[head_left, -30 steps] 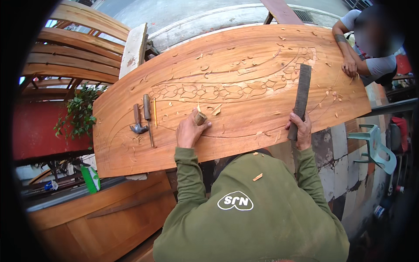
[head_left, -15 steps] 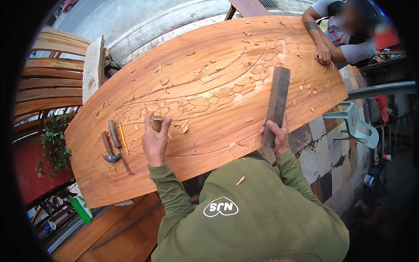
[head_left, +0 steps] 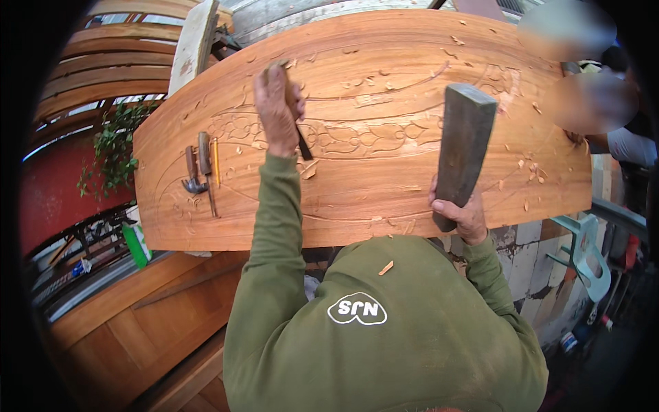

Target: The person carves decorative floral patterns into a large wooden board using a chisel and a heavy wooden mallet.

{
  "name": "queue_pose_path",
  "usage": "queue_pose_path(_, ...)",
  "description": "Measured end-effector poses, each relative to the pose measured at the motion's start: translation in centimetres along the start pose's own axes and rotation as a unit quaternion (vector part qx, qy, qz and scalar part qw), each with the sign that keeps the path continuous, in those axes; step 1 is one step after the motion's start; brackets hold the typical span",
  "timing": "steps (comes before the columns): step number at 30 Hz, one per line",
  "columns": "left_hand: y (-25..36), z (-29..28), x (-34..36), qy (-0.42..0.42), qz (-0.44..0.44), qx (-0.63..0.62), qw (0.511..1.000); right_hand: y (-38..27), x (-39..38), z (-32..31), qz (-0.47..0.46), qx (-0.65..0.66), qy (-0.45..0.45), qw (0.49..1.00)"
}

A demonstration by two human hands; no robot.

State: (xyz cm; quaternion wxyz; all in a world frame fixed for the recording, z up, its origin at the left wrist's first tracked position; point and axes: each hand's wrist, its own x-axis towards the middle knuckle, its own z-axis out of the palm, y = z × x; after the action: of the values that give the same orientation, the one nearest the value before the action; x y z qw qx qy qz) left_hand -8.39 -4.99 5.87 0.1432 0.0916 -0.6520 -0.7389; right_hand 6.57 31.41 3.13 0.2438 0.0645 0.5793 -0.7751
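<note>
My left hand [head_left: 276, 113] is raised over the left half of a carved wooden panel [head_left: 384, 189], its fingers wrapped round the handle of a chisel. The chisel's dark blade [head_left: 304, 144] points down toward the panel near a loose shaving. In my right hand [head_left: 468, 218], at the panel's near edge, is the lower end of a long dark wooden block [head_left: 465, 147], used like a club in shape, its broad end up. A carved band of leaves and scrolls [head_left: 371, 137] runs across the panel between my hands.
Left on the panel lie a claw hammer [head_left: 193, 172], a wooden-handled chisel [head_left: 205, 154] and a yellow pencil [head_left: 216, 161]. Shavings are scattered about. Another person's arm [head_left: 597, 141] rests at the far right edge. A pale green plastic stool [head_left: 587, 257] stands at the right.
My left hand has lifted farther away with the chisel, whose blade now shows. The block in my right hand has tipped, bringing its end face into sight. The whole view has shifted.
</note>
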Motion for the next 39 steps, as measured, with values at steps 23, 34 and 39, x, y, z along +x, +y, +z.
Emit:
queue_pose_path(23, -9.3, 4.1, 8.0, -0.150, -0.087, -0.095, 0.980, -13.8, 22.0, 3.0, -0.248, -0.229, 0.143, 0.930)
queue_pose_path(34, -9.8, 4.1, 7.8, -0.131, -0.121, -0.096, 0.979, -15.3, 31.2, 6.9, -0.055, -0.521, 0.025, 0.851)
queue_pose_path(39, -9.9, 4.5, 7.8, -0.141, -0.132, -0.084, 0.978, -13.6, 32.0, 3.2, -0.227, -0.624, -0.099, 0.741)
